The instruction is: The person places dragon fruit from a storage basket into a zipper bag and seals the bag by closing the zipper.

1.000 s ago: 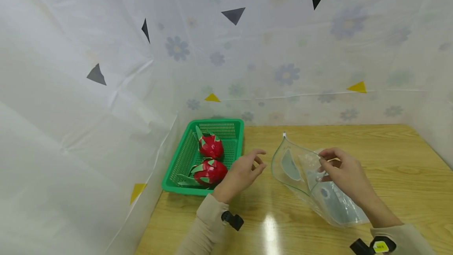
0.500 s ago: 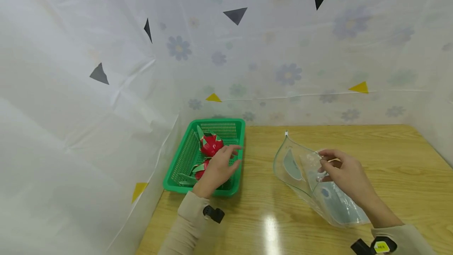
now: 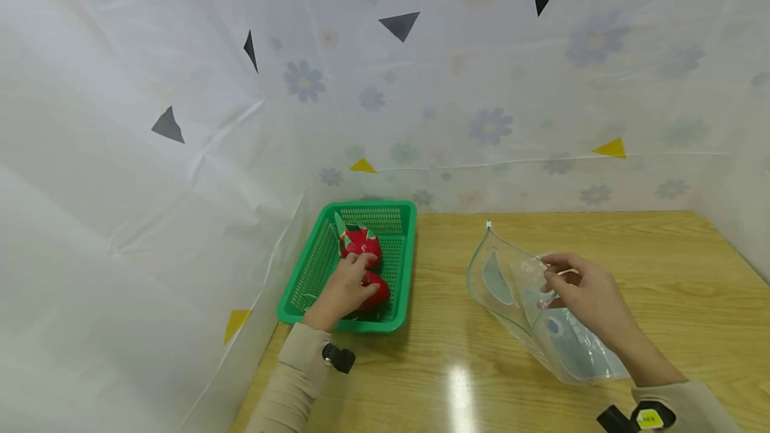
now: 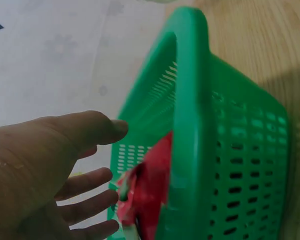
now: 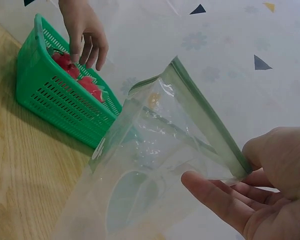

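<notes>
Taking the green basket at the table's far left corner as the landmark: it holds two red dragon fruits, one toward its far end and one nearer the person. The left hand reaches down into the basket over the nearer dragon fruit, fingers loosely spread and fingertips at the fruit; the left wrist view shows the fingers uncurled just beside the red skin, not closed round it, though whether they touch it cannot be told.

Well to the right of the basket, on the wooden table, lies a clear zip bag with its mouth held open and facing the basket. The right hand pinches the bag's upper edge by the green zip strip, thumb above and fingers below, keeping that side lifted while the bag's bottom rests on the table.
</notes>
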Tool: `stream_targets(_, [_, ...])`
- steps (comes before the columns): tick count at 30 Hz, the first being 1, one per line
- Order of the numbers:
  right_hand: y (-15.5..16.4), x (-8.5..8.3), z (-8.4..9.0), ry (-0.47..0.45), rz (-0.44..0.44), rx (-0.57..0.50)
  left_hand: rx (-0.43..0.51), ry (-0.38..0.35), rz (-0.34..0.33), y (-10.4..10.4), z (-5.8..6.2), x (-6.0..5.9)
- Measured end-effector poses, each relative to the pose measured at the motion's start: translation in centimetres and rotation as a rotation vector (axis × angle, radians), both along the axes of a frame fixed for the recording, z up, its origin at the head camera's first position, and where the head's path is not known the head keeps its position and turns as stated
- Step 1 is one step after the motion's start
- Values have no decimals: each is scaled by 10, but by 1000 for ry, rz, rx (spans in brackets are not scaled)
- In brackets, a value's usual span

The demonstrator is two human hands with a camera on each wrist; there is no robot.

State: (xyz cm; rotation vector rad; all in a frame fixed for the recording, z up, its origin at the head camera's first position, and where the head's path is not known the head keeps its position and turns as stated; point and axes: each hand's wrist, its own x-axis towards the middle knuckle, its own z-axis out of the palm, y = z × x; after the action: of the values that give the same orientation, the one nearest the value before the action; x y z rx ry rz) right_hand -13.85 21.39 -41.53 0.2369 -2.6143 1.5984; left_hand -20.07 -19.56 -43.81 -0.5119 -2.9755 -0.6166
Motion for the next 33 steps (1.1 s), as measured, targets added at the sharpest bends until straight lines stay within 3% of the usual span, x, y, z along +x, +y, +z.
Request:
stream_targets(21, [3, -2, -4, -20, 8, -15, -124, -284, 130, -20, -17, -1])
stream_targets(33, [3, 0, -3, -42, 6, -10, -163, -245, 123, -20, -25, -5])
